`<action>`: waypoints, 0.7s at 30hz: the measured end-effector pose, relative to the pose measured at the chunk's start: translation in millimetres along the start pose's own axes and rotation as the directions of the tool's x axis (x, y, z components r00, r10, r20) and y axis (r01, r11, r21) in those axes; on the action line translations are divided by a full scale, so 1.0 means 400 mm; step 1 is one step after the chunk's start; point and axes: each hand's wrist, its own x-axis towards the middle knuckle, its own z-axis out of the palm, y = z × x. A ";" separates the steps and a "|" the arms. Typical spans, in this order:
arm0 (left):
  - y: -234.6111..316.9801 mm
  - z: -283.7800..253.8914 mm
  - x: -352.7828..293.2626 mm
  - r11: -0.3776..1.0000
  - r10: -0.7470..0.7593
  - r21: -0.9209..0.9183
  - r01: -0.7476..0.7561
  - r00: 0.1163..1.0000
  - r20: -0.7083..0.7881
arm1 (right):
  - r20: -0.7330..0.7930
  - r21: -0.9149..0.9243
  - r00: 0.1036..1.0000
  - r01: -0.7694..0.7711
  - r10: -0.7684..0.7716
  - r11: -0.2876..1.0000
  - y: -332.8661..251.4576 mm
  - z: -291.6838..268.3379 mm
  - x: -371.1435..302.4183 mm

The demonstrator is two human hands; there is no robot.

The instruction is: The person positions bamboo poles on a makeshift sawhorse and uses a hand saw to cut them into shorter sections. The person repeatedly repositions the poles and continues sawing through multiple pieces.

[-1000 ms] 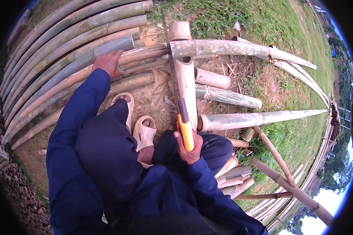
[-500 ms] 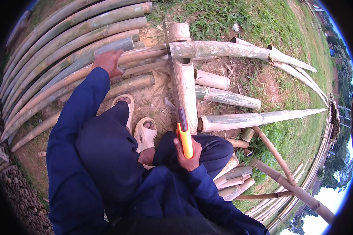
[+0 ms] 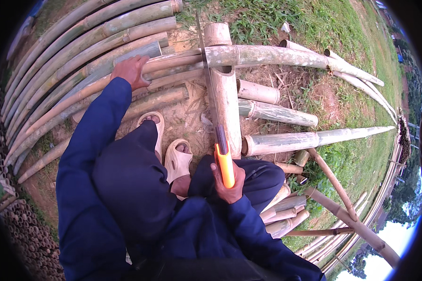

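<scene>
Orange-handled saw (image 3: 221, 138), gripped by fingers of the right hand (image 3: 237, 180), meets the pale pole (image 3: 276, 55) beside the support log (image 3: 226, 103); left of that log, left hand (image 3: 129, 73) fingers clasp a tan cane (image 3: 173, 62), seemingly bracing it

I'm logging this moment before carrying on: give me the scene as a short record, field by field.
Left hand: on the tan bamboo, left of the blade; grip unclear
Right hand: closed around the saw's orange handle
Blade: at the mottled bamboo pole; cut depth cannot be told
Support: thick bamboo log beneath the mottled pole
Right of log: short bamboo pieces
Feet: pale sandals
</scene>
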 end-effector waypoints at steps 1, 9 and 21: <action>0.004 0.002 0.000 1.000 -0.003 0.003 0.003 1.000 0.007 | -0.006 0.000 1.000 0.021 -0.021 1.000 -0.004 0.003 0.020; -0.002 -0.003 -0.002 1.000 0.008 0.023 -0.008 1.000 -0.006 | 0.024 0.091 0.996 -0.090 0.089 0.992 -0.017 0.041 0.128; -0.031 0.022 0.002 0.999 0.043 0.000 -0.043 0.998 -0.049 | 0.018 0.043 1.000 0.002 -0.003 0.999 -0.033 0.101 0.278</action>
